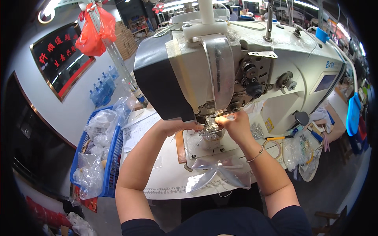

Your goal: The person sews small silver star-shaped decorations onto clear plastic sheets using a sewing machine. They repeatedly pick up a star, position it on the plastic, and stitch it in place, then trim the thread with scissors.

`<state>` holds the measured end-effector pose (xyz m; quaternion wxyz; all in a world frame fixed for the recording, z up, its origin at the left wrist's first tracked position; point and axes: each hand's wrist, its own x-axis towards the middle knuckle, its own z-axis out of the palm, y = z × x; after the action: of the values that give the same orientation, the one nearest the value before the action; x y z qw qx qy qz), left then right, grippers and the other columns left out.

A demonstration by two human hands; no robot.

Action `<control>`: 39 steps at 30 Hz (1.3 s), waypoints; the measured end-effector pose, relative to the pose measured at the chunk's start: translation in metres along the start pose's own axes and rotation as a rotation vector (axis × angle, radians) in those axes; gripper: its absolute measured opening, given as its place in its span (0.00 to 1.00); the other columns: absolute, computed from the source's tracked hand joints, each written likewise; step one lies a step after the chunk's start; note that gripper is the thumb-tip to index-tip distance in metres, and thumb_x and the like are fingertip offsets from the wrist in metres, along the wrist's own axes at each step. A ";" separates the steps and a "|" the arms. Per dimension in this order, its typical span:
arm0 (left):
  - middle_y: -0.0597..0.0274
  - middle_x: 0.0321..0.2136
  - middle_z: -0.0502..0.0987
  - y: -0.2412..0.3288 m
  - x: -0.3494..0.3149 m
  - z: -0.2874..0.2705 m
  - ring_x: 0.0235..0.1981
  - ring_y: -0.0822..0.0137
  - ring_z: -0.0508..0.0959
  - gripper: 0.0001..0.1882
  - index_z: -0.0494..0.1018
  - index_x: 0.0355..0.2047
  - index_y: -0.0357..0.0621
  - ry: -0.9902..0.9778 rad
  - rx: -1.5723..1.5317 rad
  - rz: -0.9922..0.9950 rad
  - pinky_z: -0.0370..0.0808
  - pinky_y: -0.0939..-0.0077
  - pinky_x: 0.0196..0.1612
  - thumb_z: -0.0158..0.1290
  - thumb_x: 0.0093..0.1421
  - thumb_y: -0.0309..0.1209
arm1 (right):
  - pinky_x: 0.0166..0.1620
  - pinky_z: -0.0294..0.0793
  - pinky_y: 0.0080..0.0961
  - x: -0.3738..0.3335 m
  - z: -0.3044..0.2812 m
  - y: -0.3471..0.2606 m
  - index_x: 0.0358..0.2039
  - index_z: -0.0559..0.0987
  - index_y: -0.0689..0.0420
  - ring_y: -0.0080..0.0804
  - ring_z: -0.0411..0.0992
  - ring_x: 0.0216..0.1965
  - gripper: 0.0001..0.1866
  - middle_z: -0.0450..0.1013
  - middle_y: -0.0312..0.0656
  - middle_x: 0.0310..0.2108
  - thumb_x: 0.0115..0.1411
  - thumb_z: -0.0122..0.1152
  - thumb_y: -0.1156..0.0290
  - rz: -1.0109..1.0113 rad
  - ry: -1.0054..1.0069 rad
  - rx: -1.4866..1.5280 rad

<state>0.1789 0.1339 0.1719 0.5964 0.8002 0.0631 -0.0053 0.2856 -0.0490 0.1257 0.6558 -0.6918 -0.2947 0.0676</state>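
Observation:
Both my hands are at the needle area of a large white industrial sewing machine point(303, 51). My left hand point(182, 126) comes in from the left, its fingers closed together beside the presser foot point(211, 122). On the other side my right hand point(235, 125) is curled, thumb and fingers pinched close to the foot. Shiny clear material point(210, 133) lies between the fingertips under the needle; its exact shape is hard to make out. Nearer to me, a clear plastic piece point(218, 177) with a bow-like outline rests at the table's front edge, a thin thread loop hanging below it.
A blue basket point(115, 157) of clear plastic bags stands at the left, beside papers point(141, 128). Right of the machine base are a yellow-and-black tool point(278, 137), a plastic bag point(301, 147) and cloth scraps. A light-blue paddle-shaped item point(353, 114) hangs at the far right.

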 end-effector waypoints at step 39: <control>0.62 0.32 0.77 -0.006 0.002 0.001 0.33 0.71 0.78 0.19 0.73 0.41 0.44 0.063 -0.078 0.020 0.74 0.79 0.33 0.61 0.46 0.26 | 0.28 0.71 0.22 0.005 0.007 0.011 0.28 0.73 0.64 0.26 0.73 0.23 0.12 0.75 0.41 0.21 0.44 0.64 0.73 0.015 0.042 0.043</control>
<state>0.1806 0.1350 0.1661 0.6250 0.7766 0.0741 0.0285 0.2899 -0.0400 0.1158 0.6759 -0.6811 -0.2743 0.0641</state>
